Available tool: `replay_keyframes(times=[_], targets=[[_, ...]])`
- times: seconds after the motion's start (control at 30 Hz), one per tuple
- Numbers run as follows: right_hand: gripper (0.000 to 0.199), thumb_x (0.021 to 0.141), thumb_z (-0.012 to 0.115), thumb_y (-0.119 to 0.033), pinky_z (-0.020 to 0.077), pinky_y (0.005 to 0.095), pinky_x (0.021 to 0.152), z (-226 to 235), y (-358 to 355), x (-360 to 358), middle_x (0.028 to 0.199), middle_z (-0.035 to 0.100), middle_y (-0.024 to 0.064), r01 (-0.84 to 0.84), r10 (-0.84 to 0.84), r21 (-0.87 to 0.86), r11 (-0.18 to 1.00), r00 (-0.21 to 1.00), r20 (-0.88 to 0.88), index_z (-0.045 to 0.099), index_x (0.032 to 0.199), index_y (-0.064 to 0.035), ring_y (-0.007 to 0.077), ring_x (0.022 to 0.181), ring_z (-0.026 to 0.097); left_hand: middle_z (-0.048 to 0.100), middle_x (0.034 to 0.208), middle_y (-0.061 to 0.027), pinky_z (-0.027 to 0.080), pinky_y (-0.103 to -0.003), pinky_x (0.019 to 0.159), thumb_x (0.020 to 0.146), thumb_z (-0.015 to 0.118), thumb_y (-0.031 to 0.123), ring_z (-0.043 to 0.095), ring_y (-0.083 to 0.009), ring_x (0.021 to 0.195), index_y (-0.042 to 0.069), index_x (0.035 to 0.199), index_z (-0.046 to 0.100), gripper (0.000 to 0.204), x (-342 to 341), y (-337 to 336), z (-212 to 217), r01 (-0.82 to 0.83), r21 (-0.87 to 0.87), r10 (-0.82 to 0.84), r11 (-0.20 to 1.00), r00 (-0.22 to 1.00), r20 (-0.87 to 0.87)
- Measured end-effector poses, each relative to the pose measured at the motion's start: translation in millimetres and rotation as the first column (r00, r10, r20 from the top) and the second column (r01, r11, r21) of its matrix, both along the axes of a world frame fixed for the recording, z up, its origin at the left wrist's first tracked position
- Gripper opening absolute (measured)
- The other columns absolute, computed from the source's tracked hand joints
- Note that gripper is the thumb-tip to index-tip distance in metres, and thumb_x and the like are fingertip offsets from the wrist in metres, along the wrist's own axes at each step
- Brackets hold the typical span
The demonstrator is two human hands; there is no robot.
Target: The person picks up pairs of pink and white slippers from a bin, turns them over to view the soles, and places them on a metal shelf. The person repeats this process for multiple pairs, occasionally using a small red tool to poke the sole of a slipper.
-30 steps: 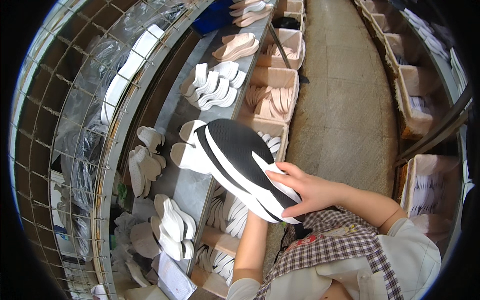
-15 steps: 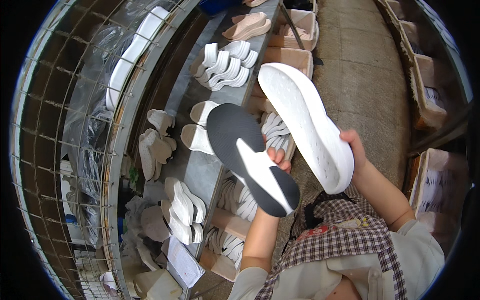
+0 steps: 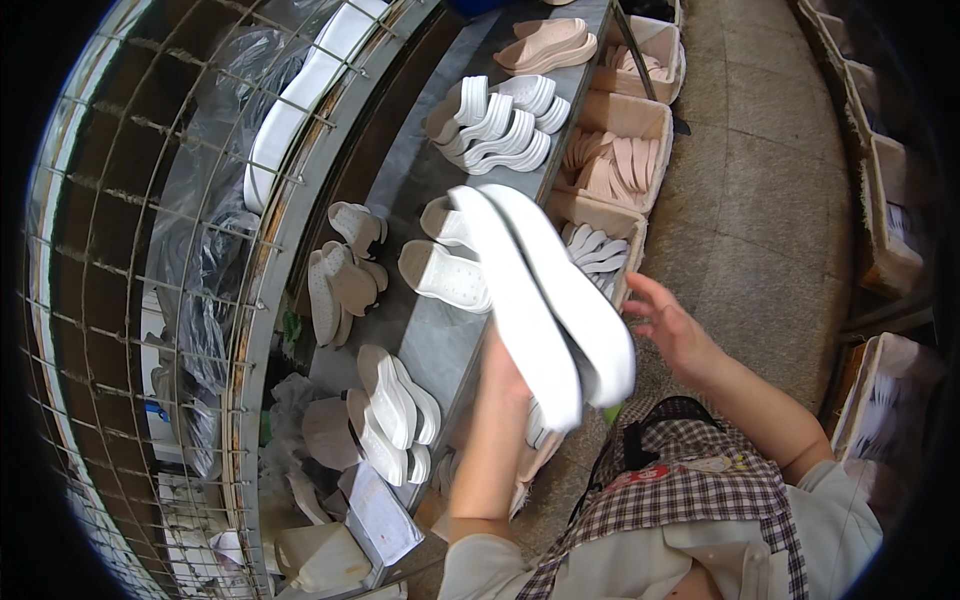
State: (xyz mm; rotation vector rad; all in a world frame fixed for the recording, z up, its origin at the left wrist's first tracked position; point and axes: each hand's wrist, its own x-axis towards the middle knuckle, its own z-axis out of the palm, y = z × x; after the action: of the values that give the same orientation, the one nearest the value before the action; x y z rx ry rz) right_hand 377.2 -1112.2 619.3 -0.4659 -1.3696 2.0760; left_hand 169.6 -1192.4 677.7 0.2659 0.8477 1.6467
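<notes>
Two thick white shoe soles (image 3: pixel 517 310) stand edge-on, side by side, in front of me with a narrow dark gap between them. My left hand (image 3: pixel 505 368) grips the pair from the left near its lower end; most of its fingers are hidden by the soles. Just right of the soles, my right hand (image 3: pixel 672 328) is empty, its fingers apart and not touching them. Behind the pair, more white soles (image 3: pixel 445 275) lie on the grey metal shelf (image 3: pixel 400 325), partly covered by the held ones.
Farther along the shelf are stacked white soles (image 3: pixel 505 125) and pinkish soles (image 3: pixel 546 45); nearer are more white soles (image 3: pixel 395 405) and a paper sheet (image 3: pixel 383 515). Lined bins (image 3: pixel 640 120) of soles stand beside it. A wire mesh (image 3: pixel 130 250) runs along the left.
The two soles, held apart before, are now together and turned edge-on in my left hand. My right hand has let go of its sole.
</notes>
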Motion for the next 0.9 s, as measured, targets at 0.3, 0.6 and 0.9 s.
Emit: replay_keyframes(times=[0.3, 0.6, 0.9], targets=[[0.031, 0.09, 0.049, -0.014, 0.0357, 0.0326, 0.099, -53, -17, 40, 0.132, 0.039, 0.0104, 0.125, -0.095, -0.09, 0.988, 0.955, 0.281, 0.053, 0.119, -0.0059, 0.0196, 0.116, 0.044, 0.059, 0.118, -0.0077, 0.044, -0.05, 0.09, 0.094, 0.048, 0.037, 0.055, -0.0285, 0.107, 0.011, 0.122, 0.053, 0.039, -193, 110, 16, -0.22, -0.446, 0.061, 0.868, 0.937, -0.344], [0.024, 0.091, 0.053, -0.019, 0.0409, 0.0277, 0.086, -75, -28, 20, 0.116, 0.052, 0.0038, 0.285, -0.188, -0.284, 0.916, 0.928, 0.323, 0.056, 0.111, -0.0051, 0.0116, 0.1, 0.05, 0.033, 0.125, -0.0188, 0.044, -0.046, 0.088, 0.081, 0.068, 0.042, 0.044, -0.0272, 0.1, 0.008, 0.126, 0.045, 0.061, -259, 110, -19, -0.261, -0.594, -0.011, 0.761, 0.91, -0.414], [0.022, 0.091, 0.054, -0.019, 0.0421, 0.0268, 0.083, -103, -42, -23, 0.1, 0.059, 0.0022, 0.358, -0.172, -0.3, 0.884, 0.847, 0.504, 0.057, 0.108, -0.0048, 0.011, 0.093, 0.052, 0.032, 0.143, -0.013, 0.031, -0.038, 0.104, 0.091, 0.052, 0.034, 0.031, -0.0257, 0.131, 0.006, 0.139, 0.032, 0.059, -465, 78, -68, -0.72, -0.214, 0.398, 0.66, 0.577, -0.713]])
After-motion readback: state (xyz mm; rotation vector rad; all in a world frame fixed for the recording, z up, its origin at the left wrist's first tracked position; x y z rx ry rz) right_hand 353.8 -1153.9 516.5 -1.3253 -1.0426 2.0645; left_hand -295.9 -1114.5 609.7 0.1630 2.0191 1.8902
